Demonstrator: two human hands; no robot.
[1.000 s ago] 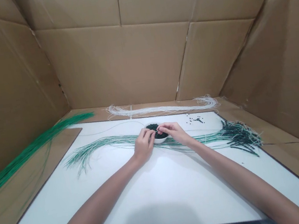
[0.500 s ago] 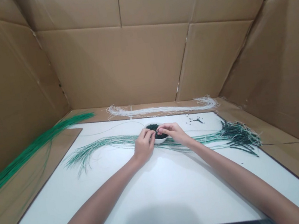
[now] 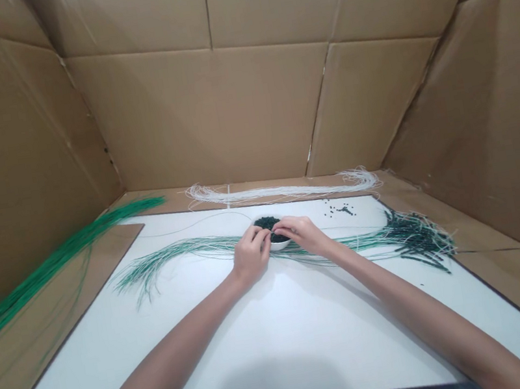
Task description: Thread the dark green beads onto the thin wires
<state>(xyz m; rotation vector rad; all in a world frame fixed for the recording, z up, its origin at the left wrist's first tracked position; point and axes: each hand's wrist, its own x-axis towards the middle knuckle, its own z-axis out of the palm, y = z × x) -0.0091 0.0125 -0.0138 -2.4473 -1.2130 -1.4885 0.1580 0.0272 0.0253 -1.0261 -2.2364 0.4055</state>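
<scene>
My left hand and my right hand meet fingertip to fingertip over a small white bowl of dark green beads. Both hands are closed in a pinch; what they pinch is too small to make out. A long bundle of thin green and white strands lies across the white board beneath my hands. Its right end is thick with dark beads.
A bundle of white strands lies along the back. Bright green strands run along the left cardboard floor. A few loose dark beads sit right of the bowl. Cardboard walls enclose the space on three sides.
My hands have drawn slightly closer together, their fingertips now touching over the bowl. The view has dipped a little. Nothing else has moved.
</scene>
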